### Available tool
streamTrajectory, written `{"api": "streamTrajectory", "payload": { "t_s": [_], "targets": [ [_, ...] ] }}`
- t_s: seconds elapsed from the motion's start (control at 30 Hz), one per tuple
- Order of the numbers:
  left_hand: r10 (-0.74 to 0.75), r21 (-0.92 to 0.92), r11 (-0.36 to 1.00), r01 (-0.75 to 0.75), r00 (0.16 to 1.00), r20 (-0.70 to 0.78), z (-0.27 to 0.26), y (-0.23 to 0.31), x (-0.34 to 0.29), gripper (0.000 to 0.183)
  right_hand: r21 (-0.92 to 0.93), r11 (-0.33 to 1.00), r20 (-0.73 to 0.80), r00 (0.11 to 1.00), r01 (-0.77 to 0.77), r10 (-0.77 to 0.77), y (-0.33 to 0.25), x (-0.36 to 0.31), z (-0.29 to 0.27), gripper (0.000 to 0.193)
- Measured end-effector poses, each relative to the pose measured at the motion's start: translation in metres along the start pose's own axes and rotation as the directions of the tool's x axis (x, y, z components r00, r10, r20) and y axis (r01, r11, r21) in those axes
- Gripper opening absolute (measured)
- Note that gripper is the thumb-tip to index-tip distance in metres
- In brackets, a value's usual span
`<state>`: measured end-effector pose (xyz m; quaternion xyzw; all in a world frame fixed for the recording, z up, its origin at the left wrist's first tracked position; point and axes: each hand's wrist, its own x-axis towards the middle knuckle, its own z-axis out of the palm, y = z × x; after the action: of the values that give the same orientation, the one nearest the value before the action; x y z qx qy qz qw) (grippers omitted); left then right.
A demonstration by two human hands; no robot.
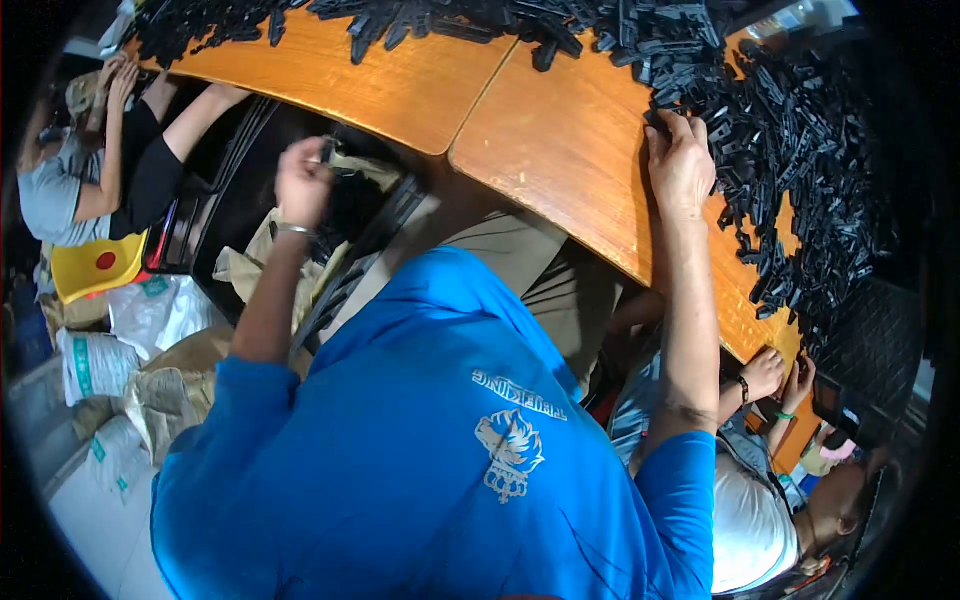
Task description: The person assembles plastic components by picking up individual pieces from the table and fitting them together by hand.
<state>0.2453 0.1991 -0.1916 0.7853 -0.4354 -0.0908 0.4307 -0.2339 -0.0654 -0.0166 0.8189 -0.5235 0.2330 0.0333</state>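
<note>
My left hand [303, 185], a band round its wrist, is raised off the table's near edge, above a brown paper-lined container [238, 272] with dark contents. Its fingers are curled and slightly blurred, with a small black plastic part [327, 151] at the fingertips. On the right, my right hand [683, 170] rests at the border of a large heap of black plastic parts [790, 150]. The thumb and fingers close on a black plastic part [656, 120] at the tabletop, mostly hidden by the fingers.
The wooden table [560, 150] has a seam between two tops. More black parts [430, 20] lie along its far side. A person [75, 190] sits at the left, near a yellow stool [98, 265] and white sacks [100, 365]. Another person's hands [765, 375] are at the table's right end.
</note>
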Motion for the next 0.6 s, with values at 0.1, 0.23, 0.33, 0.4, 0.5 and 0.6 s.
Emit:
{"api": "streamTrajectory", "payload": {
  "t_s": [0.1,0.23,0.33,0.4,0.5,0.6],
  "targets": [
    [-0.138,0.001,0.990,0.142,0.959,0.247,0.068,-0.063,-0.055,0.053,-0.002,1.000,-0.038,0.999,0.029,-0.029,-0.005,0.000,0.017,0.024],
    [-0.252,0.515,0.857,-0.021,0.855,0.454,0.108,-0.078,-0.096,0.070,0.097,0.994,-0.081,0.996,-0.040,0.048,-0.003,-0.010,0.026,0.025],
    [-0.529,0.640,0.765,0.067,0.631,0.567,0.111,-0.076,-0.107,0.072,0.079,0.995,-0.097,0.993,-0.059,0.066,-0.002,-0.014,0.027,0.025],
    [-0.578,0.661,0.744,0.100,0.593,0.561,0.107,-0.102,-0.115,0.064,0.060,0.997,-0.101,0.993,-0.053,0.059,-0.004,-0.014,0.027,0.025],
    [-0.637,0.732,0.675,0.095,0.576,0.512,0.109,-0.130,-0.129,0.046,0.048,0.998,-0.092,0.995,-0.040,0.044,-0.009,-0.008,0.029,0.024],
    [-0.634,0.761,0.648,0.018,0.566,0.527,0.112,-0.104,-0.127,0.028,0.016,0.999,-0.083,0.995,-0.050,0.051,-0.007,-0.010,0.030,0.024]
  ]
}}
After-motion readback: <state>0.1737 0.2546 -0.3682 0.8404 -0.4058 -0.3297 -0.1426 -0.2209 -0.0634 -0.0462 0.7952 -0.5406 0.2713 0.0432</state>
